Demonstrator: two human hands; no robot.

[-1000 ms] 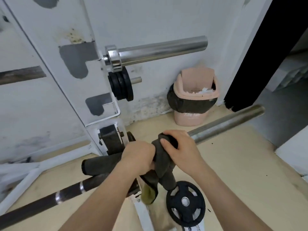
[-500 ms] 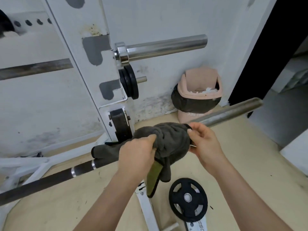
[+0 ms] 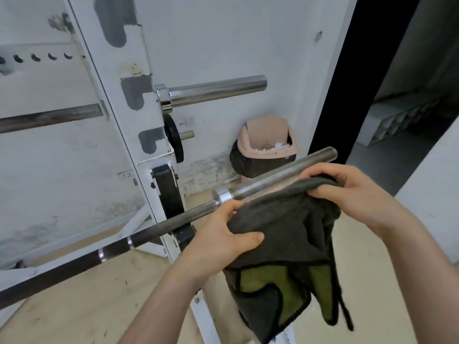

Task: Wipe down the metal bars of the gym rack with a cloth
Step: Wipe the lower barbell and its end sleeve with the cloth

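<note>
Cloth (image 3: 285,234) in both hands beside barbell (image 3: 273,178)

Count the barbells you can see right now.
2. The upper barbell sits on the white rack, sleeve pointing right. The lower barbell runs diagonally behind the cloth held by the left hand and right hand. Others may be hidden.

I hold my grey cloth (image 3: 285,227), green underneath, bunched just in front of the tilted steel sleeve of the lower bar (image 3: 273,175). Above, 1 chrome bar (image 3: 216,91) juts level from the white rack (image 3: 129,145).
</note>
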